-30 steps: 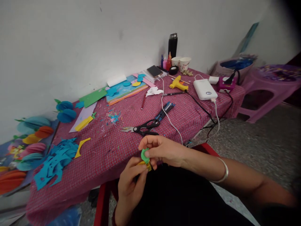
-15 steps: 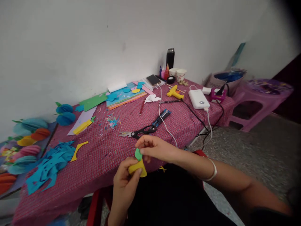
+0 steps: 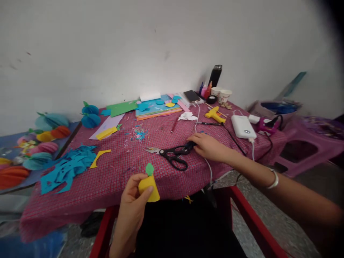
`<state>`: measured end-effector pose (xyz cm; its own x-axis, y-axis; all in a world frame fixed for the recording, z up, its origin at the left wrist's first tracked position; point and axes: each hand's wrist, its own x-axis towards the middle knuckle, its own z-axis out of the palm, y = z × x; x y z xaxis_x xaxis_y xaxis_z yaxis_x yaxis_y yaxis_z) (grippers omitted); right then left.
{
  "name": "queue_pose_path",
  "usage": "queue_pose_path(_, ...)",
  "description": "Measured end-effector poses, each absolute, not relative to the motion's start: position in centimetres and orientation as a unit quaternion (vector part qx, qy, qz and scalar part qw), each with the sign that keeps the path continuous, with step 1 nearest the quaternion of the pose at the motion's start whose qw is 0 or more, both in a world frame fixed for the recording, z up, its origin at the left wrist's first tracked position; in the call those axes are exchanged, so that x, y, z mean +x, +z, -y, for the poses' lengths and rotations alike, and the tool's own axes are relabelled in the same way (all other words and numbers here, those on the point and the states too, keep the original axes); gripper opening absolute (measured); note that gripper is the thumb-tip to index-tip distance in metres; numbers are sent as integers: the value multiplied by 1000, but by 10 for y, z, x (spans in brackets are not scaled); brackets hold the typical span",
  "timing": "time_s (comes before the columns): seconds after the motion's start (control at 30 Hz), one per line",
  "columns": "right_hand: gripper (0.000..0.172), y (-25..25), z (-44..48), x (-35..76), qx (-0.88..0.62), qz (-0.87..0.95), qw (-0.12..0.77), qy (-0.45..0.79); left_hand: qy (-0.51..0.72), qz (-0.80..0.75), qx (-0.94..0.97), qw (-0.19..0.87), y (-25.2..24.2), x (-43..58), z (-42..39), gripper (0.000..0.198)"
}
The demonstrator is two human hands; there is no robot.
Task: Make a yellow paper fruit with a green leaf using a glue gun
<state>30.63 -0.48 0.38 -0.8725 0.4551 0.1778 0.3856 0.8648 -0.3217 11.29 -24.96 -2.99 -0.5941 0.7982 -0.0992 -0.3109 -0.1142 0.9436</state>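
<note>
My left hand (image 3: 135, 197) pinches a folded yellow paper piece (image 3: 149, 188) between thumb and fingers, just in front of the table edge. A small green paper leaf (image 3: 149, 169) stands up from its top. Over on the table, my right hand (image 3: 208, 146) is closed round a stapler, whose black end (image 3: 190, 145) pokes out past the fingers; most of its body is hidden. Black-handled scissors (image 3: 172, 154) lie beside that hand, blades pointing left.
Blue paper scraps (image 3: 71, 166) lie at the left, near folded paper fruits (image 3: 47, 141). A yellow glue gun (image 3: 215, 114), a white power bank (image 3: 243, 126) and a phone (image 3: 191, 95) sit toward the back right. A white cable (image 3: 206, 165) hangs over the front edge.
My right hand has left the green leaf and moved right and forward onto the stapler. The scissors have shifted slightly. My left hand still holds the yellow paper with the leaf upright on it.
</note>
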Motion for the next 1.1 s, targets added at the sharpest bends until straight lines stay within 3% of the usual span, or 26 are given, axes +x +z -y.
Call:
queue_pose_path(0.13,30,9,40,286,-190,970,101,114,716,-541,221,383,-30,112,251,39)
queue_pose_path(0.37,42,4,51,251,-196,969,104,105,736,-521,221,371,-25,113,259,33)
queue_pose_path(0.5,41,17,52,265,-180,939,162,245,760,-499,206,363,-21,108,265,31)
queue_pose_path(0.6,50,31,67,290,-100,917,173,345,770,-482,210,361,-17,106,268,29)
queue_pose_path(0.8,67,46,93,321,-85,954,117,261,769,-484,244,337,-13,108,275,26)
queue_pose_path(1.1,69,37,87,330,-90,963,95,235,740,-535,311,262,-25,107,286,24)
